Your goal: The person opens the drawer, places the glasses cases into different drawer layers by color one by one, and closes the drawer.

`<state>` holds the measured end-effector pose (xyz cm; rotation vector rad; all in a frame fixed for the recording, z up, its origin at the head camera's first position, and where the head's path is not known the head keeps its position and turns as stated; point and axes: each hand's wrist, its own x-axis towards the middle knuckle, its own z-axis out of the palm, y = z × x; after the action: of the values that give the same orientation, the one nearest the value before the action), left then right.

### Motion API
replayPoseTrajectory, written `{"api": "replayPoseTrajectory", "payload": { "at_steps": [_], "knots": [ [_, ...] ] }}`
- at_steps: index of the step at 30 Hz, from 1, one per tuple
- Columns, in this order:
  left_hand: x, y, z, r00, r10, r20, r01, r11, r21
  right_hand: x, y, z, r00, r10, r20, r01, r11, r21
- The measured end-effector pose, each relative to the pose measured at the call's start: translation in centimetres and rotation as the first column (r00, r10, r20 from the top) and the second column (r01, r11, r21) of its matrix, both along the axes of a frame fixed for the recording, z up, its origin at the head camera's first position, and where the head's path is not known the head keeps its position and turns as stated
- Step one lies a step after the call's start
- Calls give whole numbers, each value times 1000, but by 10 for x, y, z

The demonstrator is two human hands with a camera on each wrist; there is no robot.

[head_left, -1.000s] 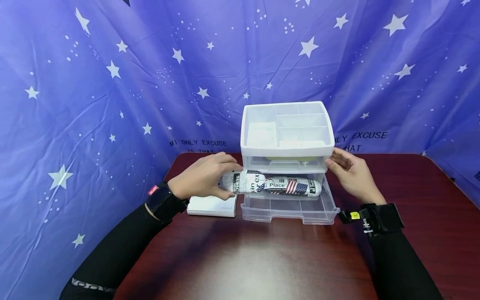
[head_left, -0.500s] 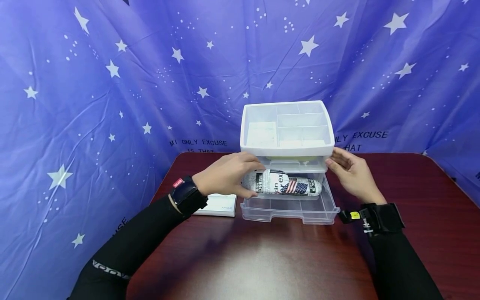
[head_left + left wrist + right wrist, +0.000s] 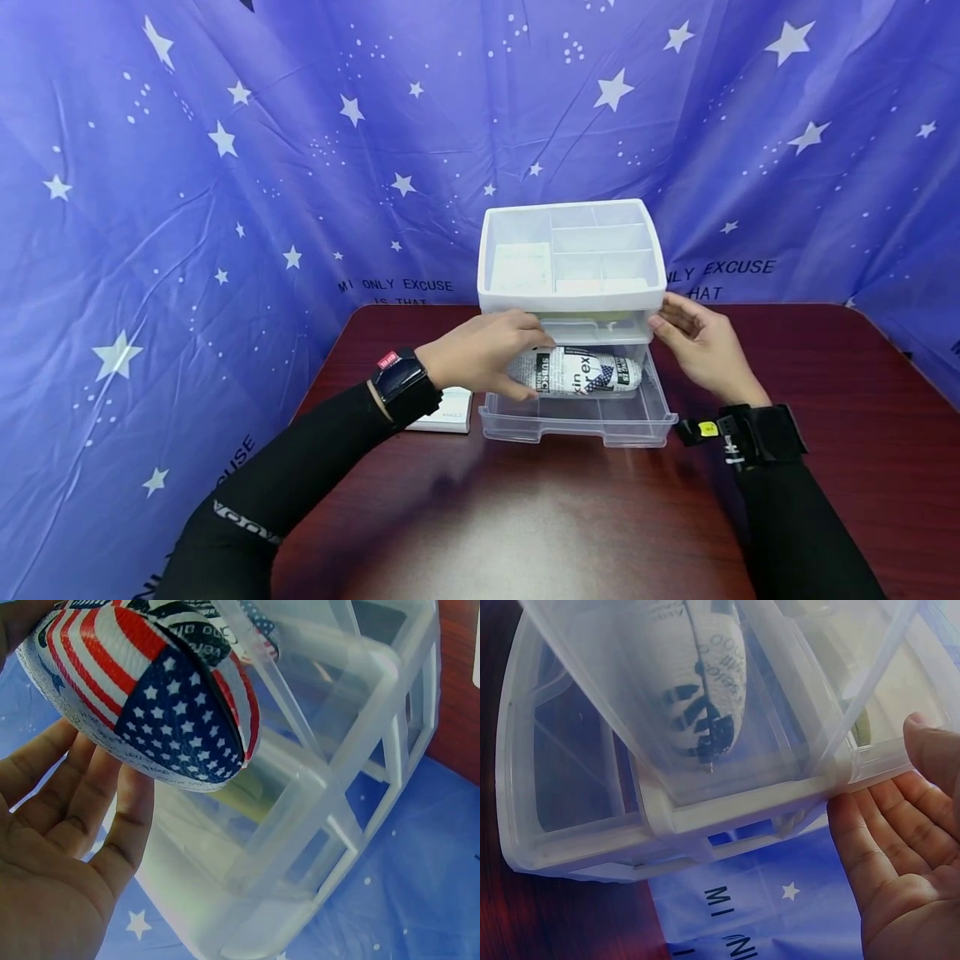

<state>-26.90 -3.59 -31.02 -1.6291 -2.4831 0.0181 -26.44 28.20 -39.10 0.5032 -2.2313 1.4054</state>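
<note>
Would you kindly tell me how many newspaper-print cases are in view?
2: one newspaper-print case held in the left hand, and a second case, partly hidden by the first, in the open lower drawer. No others show.

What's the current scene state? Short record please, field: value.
left hand: grips newspaper-and-flag-print case
right hand: touches right side of drawer organizer
case pose: sideways, at lower drawer; floor contact unclear
lower drawer: pulled open
upper drawer: looks shut, yellowish item inside
white box: on table, left of organizer, partly hidden
</note>
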Motion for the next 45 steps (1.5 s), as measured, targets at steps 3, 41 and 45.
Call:
{"api": "replayPoseTrajectory", "payload": {
  "at_steps": [3,41,45],
  "knots": [
    [-1,6,-2,1000,5,10,-5,1000,-25,7,-5,9,1000,2,-3,-2,1000,1],
    [5,68,-24,987,-23,162,43,992,-120,-8,7,-9,1000,25,14,-24,999,-39],
    [5,70,-20,980,-5,199,26,994,-102,-6,6,-7,1000,22,11,-21,999,-36]
  ]
}}
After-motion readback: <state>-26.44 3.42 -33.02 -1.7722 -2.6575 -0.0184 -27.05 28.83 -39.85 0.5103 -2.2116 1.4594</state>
